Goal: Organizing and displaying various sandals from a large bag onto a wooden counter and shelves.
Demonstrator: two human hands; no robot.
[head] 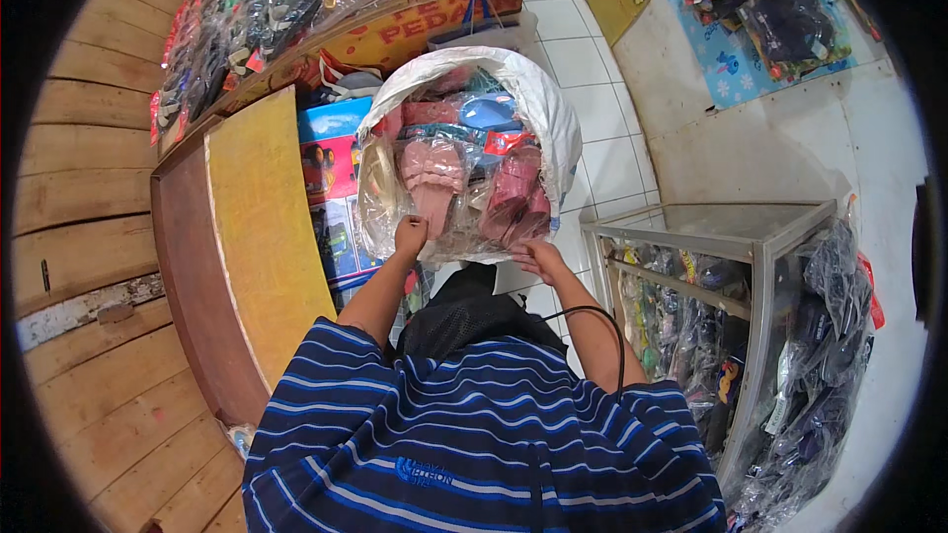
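Note:
A white woven sack [559, 115], its rim rolled open, stands before me full of footwear in clear plastic bags. My left hand [412, 235] pinches the lower edge of the bag around light pink slide sandals [433, 170]. On the other side, my right hand [539, 259] has its fingers extended at the near rim, just below bagged dark pink sandals [517, 181]; whether the fingertips touch the plastic is hard to see. Blue sandals [490, 112] lie farther back in the sack, and a cream pair [381, 174] shows along its left side.
A sloping display [259, 15] of bagged footwear rises at the back left, above a yellow panel [266, 222]. On my right stands a metal-framed glass cabinet [729, 226] with bagged sandals. White floor tiles [596, 115] run behind the sack. Bagged footwear [789, 18] hangs on the right wall.

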